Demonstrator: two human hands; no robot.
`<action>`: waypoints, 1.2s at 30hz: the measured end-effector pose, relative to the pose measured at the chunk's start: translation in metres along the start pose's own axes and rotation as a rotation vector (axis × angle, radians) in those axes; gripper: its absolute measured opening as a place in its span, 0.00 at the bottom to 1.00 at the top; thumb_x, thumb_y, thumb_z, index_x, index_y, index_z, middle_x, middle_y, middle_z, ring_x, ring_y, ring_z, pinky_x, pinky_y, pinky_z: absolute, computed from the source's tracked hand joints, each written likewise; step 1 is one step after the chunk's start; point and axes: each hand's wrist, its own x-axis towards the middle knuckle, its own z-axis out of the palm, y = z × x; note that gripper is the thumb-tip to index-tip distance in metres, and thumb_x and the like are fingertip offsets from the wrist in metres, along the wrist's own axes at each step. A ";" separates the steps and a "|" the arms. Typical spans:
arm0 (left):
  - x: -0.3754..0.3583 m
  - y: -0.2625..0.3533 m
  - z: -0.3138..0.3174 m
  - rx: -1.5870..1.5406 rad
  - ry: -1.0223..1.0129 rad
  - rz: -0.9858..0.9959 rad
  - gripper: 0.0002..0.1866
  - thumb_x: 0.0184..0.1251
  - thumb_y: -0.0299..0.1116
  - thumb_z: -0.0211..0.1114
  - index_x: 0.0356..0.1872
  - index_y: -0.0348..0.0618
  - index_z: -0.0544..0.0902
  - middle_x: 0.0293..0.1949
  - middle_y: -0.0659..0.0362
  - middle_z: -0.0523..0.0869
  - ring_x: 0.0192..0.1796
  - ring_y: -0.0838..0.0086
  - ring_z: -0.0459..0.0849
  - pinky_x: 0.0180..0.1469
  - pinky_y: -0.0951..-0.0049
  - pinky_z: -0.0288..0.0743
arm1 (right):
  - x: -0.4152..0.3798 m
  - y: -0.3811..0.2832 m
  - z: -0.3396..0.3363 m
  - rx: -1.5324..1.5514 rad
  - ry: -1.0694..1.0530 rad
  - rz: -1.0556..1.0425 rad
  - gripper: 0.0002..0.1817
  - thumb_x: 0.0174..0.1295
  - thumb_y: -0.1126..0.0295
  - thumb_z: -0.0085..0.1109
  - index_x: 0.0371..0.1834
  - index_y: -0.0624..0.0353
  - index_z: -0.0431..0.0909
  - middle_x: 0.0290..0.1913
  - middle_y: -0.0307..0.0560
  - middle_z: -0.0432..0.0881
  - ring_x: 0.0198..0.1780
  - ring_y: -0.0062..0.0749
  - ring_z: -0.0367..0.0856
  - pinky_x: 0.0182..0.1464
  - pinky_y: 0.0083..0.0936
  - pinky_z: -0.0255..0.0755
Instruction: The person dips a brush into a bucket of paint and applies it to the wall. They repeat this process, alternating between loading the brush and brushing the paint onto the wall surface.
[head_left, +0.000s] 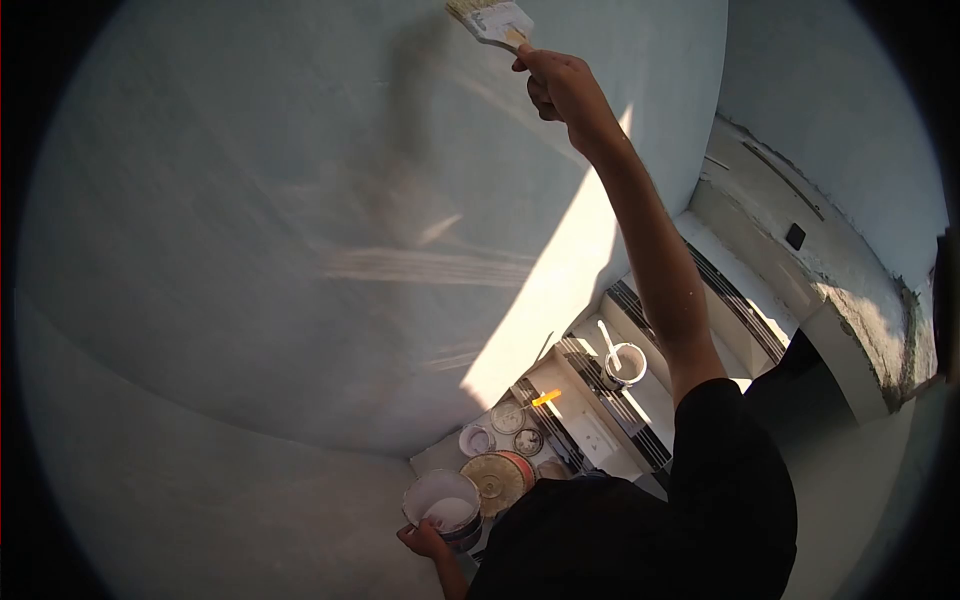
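Note:
High up, my right hand (562, 88) is closed around the handle of a wide, paint-smeared paintbrush (505, 24). The bristles point up and left, overlapping the pale grey-blue wall (250, 190). Down at the lower middle, my left hand (428, 541) grips the near rim of a paint bucket (425, 486), thumb over the edge. White paint lies inside this bucket, which tilts slightly. My right arm reaches up along the wall in a black sleeve.
Stairs with black-striped edges (630, 425) rise at the right, carrying a white bucket (626, 366) with a stick in it. Below stand a round lid (492, 484), several small tubs and an orange-handled tool (546, 397). A dark flat object (796, 237) lies on the ledge.

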 end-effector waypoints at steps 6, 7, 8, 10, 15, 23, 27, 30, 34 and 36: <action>-0.002 -0.004 0.000 -0.013 0.059 0.031 0.23 0.43 0.14 0.66 0.39 0.37 0.64 0.35 0.42 0.81 0.29 0.53 0.88 0.29 0.63 0.86 | 0.009 0.081 0.003 0.019 0.057 0.096 0.17 0.73 0.54 0.53 0.33 0.56 0.74 0.15 0.25 0.56 0.16 0.12 0.46 0.20 0.20 0.42; -0.001 -0.005 -0.001 -0.023 0.071 0.021 0.23 0.43 0.14 0.66 0.39 0.37 0.64 0.35 0.41 0.81 0.30 0.53 0.89 0.29 0.63 0.86 | -0.008 0.125 -0.001 0.057 0.068 0.129 0.18 0.73 0.53 0.53 0.31 0.54 0.73 0.15 0.25 0.57 0.15 0.11 0.47 0.19 0.19 0.41; -0.002 -0.004 -0.004 -0.025 0.077 0.012 0.23 0.43 0.14 0.66 0.39 0.37 0.64 0.36 0.42 0.81 0.29 0.53 0.88 0.29 0.63 0.86 | -0.030 0.170 -0.007 0.112 0.057 0.162 0.19 0.74 0.52 0.53 0.29 0.52 0.71 0.15 0.25 0.58 0.14 0.10 0.49 0.17 0.18 0.41; -0.007 0.000 -0.006 -0.040 0.089 -0.008 0.22 0.43 0.15 0.65 0.39 0.36 0.65 0.36 0.42 0.82 0.28 0.54 0.88 0.28 0.63 0.86 | -0.090 0.240 -0.015 0.117 0.086 0.309 0.19 0.74 0.51 0.53 0.29 0.52 0.70 0.15 0.25 0.59 0.15 0.10 0.50 0.17 0.17 0.42; 0.002 -0.010 -0.013 0.100 0.138 0.029 0.19 0.42 0.18 0.63 0.38 0.36 0.67 0.33 0.45 0.82 0.26 0.58 0.87 0.27 0.66 0.84 | -0.219 0.373 -0.043 -0.181 0.048 0.763 0.21 0.72 0.53 0.54 0.31 0.60 0.76 0.15 0.31 0.64 0.14 0.16 0.56 0.15 0.21 0.51; 0.034 -0.032 -0.021 0.128 0.104 0.096 0.19 0.41 0.20 0.63 0.38 0.37 0.69 0.33 0.45 0.82 0.26 0.57 0.86 0.29 0.65 0.82 | -0.150 0.307 -0.034 -0.055 0.024 0.926 0.13 0.66 0.67 0.48 0.31 0.67 0.75 0.19 0.37 0.67 0.14 0.19 0.56 0.15 0.22 0.49; 0.031 -0.019 -0.016 0.028 0.078 0.052 0.19 0.41 0.20 0.63 0.38 0.36 0.69 0.33 0.45 0.82 0.26 0.57 0.86 0.30 0.65 0.83 | -0.074 0.195 -0.020 -0.181 -0.072 0.876 0.13 0.70 0.67 0.48 0.29 0.62 0.73 0.17 0.32 0.60 0.14 0.16 0.49 0.16 0.20 0.45; 0.036 -0.017 -0.010 -0.024 0.059 0.038 0.19 0.42 0.19 0.63 0.38 0.36 0.69 0.33 0.45 0.82 0.26 0.58 0.86 0.30 0.65 0.83 | -0.039 0.124 -0.024 -0.159 -0.101 0.833 0.12 0.71 0.67 0.46 0.32 0.62 0.72 0.18 0.29 0.59 0.15 0.14 0.48 0.17 0.19 0.44; 0.047 -0.031 -0.003 0.091 0.053 0.105 0.18 0.42 0.19 0.63 0.37 0.36 0.69 0.34 0.46 0.81 0.27 0.59 0.86 0.31 0.64 0.84 | 0.000 0.017 -0.012 -0.177 -0.049 0.548 0.13 0.72 0.65 0.46 0.33 0.61 0.72 0.18 0.27 0.58 0.16 0.13 0.48 0.18 0.19 0.44; 0.035 -0.013 -0.001 0.087 0.033 0.100 0.18 0.42 0.19 0.64 0.37 0.36 0.69 0.34 0.46 0.81 0.28 0.58 0.86 0.31 0.65 0.83 | 0.020 -0.028 -0.003 -0.172 -0.004 0.340 0.13 0.71 0.64 0.48 0.35 0.62 0.73 0.18 0.28 0.58 0.17 0.14 0.49 0.20 0.20 0.44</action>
